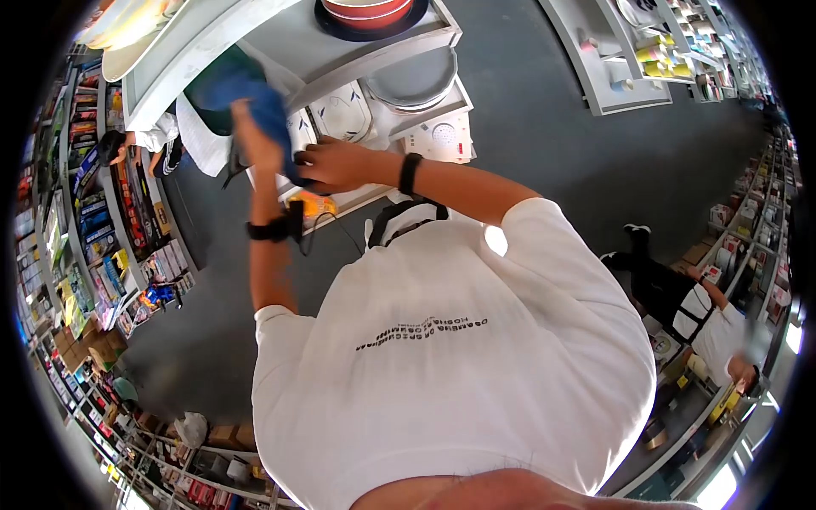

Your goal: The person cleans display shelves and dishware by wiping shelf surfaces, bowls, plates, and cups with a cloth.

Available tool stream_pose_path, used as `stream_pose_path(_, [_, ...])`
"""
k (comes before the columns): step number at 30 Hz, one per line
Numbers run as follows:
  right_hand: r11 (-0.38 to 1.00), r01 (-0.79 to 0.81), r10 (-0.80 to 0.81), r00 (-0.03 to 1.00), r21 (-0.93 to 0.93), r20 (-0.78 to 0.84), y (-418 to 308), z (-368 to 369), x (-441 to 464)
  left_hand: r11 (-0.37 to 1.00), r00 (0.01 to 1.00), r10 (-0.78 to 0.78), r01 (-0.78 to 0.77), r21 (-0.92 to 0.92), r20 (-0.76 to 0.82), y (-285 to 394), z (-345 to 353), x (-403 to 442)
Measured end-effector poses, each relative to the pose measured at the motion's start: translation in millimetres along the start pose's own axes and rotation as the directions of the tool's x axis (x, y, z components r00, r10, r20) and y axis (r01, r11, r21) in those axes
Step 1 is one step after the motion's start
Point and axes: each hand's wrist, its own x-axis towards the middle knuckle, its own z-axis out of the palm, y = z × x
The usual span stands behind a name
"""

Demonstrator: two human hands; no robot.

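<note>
A blue cloth (270, 115), smeared by motion, stretches across the lower shelf at upper left. My left hand (253, 136) is blurred and closed on its upper part, close against a dark green rounded item (223, 81), perhaps a plate. At the cloth's lower end, the curled fingers of my right hand (336, 164) grip its dark edge; the fingertips are partly hidden. Just beyond the right hand lies a white patterned plate (342, 112). Something white and ribbed (202, 140) hangs beside the green item.
Red bowls (370, 10) sit on the upper shelf (340, 64). Grey plates (414, 81) and a white box (439, 136) are at the shelf's right. An orange packet (314, 204) lies near my wrists. Other people (710, 327) are beside stocked racks at right and left.
</note>
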Motion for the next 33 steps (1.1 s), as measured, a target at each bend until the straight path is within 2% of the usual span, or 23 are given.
stream_pose_path(2, [0.99, -0.138, 0.137, 0.99, 0.01, 0.014, 32.4, 24.8, -43.5, 0.859, 0.892, 0.399, -0.444, 0.255, 0.211, 2.8, 80.0, -66.7])
stream_pose_path(3, [0.974, -0.224, 0.222, 0.973, 0.025, 0.07, 42.4, 17.3, -57.9, 0.975, 0.971, 0.173, -0.193, 0.111, 0.168, -7.8, 87.9, -71.3])
stream_pose_path(4, [0.95, -0.309, 0.303, 0.944, 0.034, 0.128, 54.0, 9.5, -71.4, 0.996, 0.984, -0.07, 0.078, -0.043, 0.161, -18.1, 94.8, -70.8])
stream_pose_path(5, [0.862, -0.473, 0.457, 0.881, 0.181, 0.127, 66.6, 10.8, -85.2, 0.949, 0.954, -0.273, 0.289, -0.129, 0.126, -20.7, 97.2, -74.3])
stream_pose_path(6, [0.73, -0.607, 0.595, 0.791, 0.316, 0.146, 78.5, 17.7, -98.8, 0.946, 0.952, -0.281, 0.296, -0.134, 0.118, -14.5, 99.8, -81.6])
stream_pose_path(7, [0.424, -0.686, 0.741, 0.638, 0.591, 0.209, 93.4, 34.3, -115.0, 0.913, 0.921, -0.383, 0.388, -0.126, 0.064, -2.3, 106.2, -80.9])
stream_pose_path(8, [0.064, -0.628, 0.819, 0.477, 0.775, 0.319, 112.8, 41.4, -123.3, 0.877, 0.884, -0.467, 0.465, -0.125, 0.014, 7.0, 112.1, -71.5])
stream_pose_path(9, [-0.185, -0.646, 0.794, 0.345, 0.74, 0.5, 97.5, 5.1, -112.3, 0.892, 0.895, -0.446, 0.445, -0.081, 0.002, -0.3, 113.3, -66.6])
stream_pose_path(10, [-0.165, -0.715, 0.726, 0.378, 0.68, 0.575, 109.1, 9.0, -123.0, 0.893, 0.896, -0.444, 0.442, -0.085, 0.003, -6.4, 113.5, -58.6])
stream_pose_path(12, [-0.307, -0.731, 0.587, 0.359, 0.61, 0.725, 89.2, -30.9, -96.1, 0.96, 0.994, -0.102, 0.085, 0.268, 0.05, -18.7, 112.6, -45.6])
stream_pose_path(14, [-0.282, -0.717, 0.527, 0.44, 0.638, 0.727, 129.2, 27.3, -101.9, 0.938, 0.997, -0.08, 0.082, 0.336, -0.02, 29.8, 123.1, -38.1])
stream_pose_path(15, [-0.208, -0.684, 0.662, 0.428, 0.699, 0.616, 109.0, 23.9, -85.0, 0.727, 0.986, 0.159, -0.145, 0.671, 0.041, 38.1, 122.6, -28.9])
stream_pose_path(16, [-0.134, -0.756, 0.583, 0.462, 0.64, 0.668, 99.8, 12.9, -71.1, 0.363, 0.914, 0.358, -0.323, 0.874, 0.189, 39.7, 124.7, -18.7])
stream_pose_path(17, [-0.023, -0.875, 0.592, 0.378, 0.483, 0.712, 99.9, 29.3, -61.6, 0.245, 0.911, 0.298, -0.36, 0.9, 0.283, 20.4, 123.8, -6.8])
stream_pose_path(18, [0.325, -0.869, 0.481, 0.491, 0.373, 0.726, 106.0, 45.4, -64.6, 0.18, 0.91, 0.213, -0.395, 0.901, 0.356, -5.0, 117.2, -0.6])
stream_pose_path(20, [0.623, -0.752, 0.585, 0.631, 0.217, 0.509, 87.1, 39.4, -77.0, 0.119, 0.927, 0.129, -0.366, 0.923, 0.351, -8.5, 120.5, -1.0])
stream_pose_path(21, [0.617, -0.756, 0.592, 0.627, 0.216, 0.506, 94.3, 45.9, -88.6, 0.121, 0.925, 0.129, -0.373, 0.92, 0.359, -11.2, 122.7, -0.9])
stream_pose_path(23, [0.618, -0.705, 0.74, 0.671, 0.348, 0.044, 113.0, 65.8, -125.8, 0.08, 0.91, 0.204, -0.384, 0.92, 0.362, -16.8, 124.3, -3.5])
stream_pose_path(24, [0.142, -0.802, 0.83, 0.416, 0.581, 0.372, 81.0, -10.9, -110.7, 0.083, 0.912, 0.212, -0.374, 0.924, 0.351, -20.1, 126.2, -4.8])
stream_pose_path(26, [-0.085, -0.508, 0.855, 0.405, 0.857, 0.325, 88.5, -29.2, -136.6, 0.19, 0.866, 0.27, -0.476, 0.859, 0.421, -19.6, 139.1, -4.7])
stream_pose_path(27, [-0.313, -0.418, 0.843, 0.291, 0.853, 0.452, 67.9, -85.6, -122.0, 0.217, 0.837, 0.295, -0.529, 0.82, 0.462, -21.9, 145.2, -4.9])
stream_pose_path(30, [-0.398, -0.097, 0.851, 0.332, 0.912, 0.407, 103.5, -122.8, -153.8, 0.251, 0.717, 0.326, -0.694, 0.675, 0.616, -9.1, 179.3, -7.1])
stream_pose_path(33, [-0.234, -0.151, 0.852, 0.444, 0.96, 0.278, 138.8, -131.3, -159.8, 0.312, 0.713, 0.307, -0.701, 0.641, 0.63, -2.4, 213.1, -3.2])
